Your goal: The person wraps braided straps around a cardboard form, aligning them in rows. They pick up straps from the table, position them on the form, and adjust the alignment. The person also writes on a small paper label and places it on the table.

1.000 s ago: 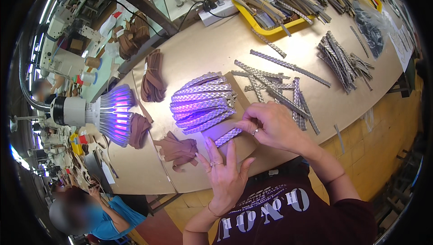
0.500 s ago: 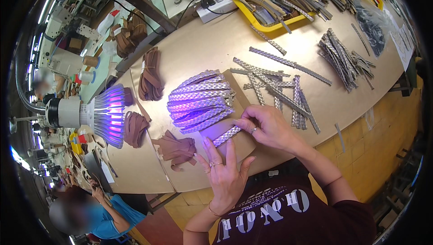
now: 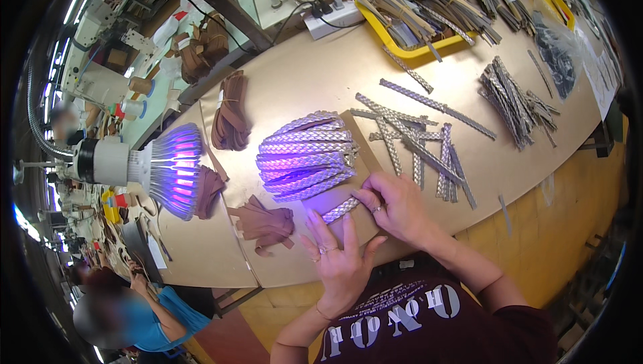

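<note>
A short silvery braided strip (image 3: 340, 210) lies on a brown board (image 3: 366, 228) at the table's near edge. My left hand (image 3: 340, 260) is open, fingers spread, its fingertips resting on the strip's left end and the board. At the other end my right hand (image 3: 400, 211) is closed, thumb and forefinger pinching the strip; its tip is hidden under them. Just beyond, a fanned pile of similar braided strips (image 3: 305, 156) sits partly on the board, lit purple.
A lamp with a ribbed head (image 3: 175, 171) reaches in from the left. Brown strap bundles (image 3: 231, 113) lie near it. Loose braided strips (image 3: 435, 106) and a braided bundle (image 3: 507, 99) are to the right. A yellow tray (image 3: 395, 49) stands behind. Another person (image 3: 161, 317) works at lower left.
The whole view has shifted slightly, so the table things appear a little farther right. Both hands keep nearly the same pose on the braided strip.
</note>
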The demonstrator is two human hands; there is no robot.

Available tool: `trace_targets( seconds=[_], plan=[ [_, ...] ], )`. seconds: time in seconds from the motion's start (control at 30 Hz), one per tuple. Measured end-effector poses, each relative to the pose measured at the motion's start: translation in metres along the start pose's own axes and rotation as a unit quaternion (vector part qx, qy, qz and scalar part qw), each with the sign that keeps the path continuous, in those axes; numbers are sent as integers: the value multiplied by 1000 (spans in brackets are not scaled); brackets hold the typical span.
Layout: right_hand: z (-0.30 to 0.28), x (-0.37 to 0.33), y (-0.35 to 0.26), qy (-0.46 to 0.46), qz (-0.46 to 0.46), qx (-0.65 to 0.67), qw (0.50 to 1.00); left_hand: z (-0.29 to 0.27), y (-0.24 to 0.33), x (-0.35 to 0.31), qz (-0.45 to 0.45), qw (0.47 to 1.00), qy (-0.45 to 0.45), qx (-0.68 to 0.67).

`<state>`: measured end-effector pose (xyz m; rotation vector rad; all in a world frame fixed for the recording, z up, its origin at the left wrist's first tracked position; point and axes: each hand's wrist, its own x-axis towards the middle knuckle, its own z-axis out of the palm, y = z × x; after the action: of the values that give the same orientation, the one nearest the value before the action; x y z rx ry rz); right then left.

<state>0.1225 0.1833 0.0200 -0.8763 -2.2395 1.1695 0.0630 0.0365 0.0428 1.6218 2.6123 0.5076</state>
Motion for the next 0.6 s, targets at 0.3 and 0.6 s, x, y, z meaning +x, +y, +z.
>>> trace_targets(
  seconds=[0.3,0.6],
  plan=[
    [-2,0,6,-29,38,129,991,6,2,1,3,999,33,-5],
    [-6,2,8,-44,-13,63,997,16,-13,-11,-21,965,115,-237]
  ],
)
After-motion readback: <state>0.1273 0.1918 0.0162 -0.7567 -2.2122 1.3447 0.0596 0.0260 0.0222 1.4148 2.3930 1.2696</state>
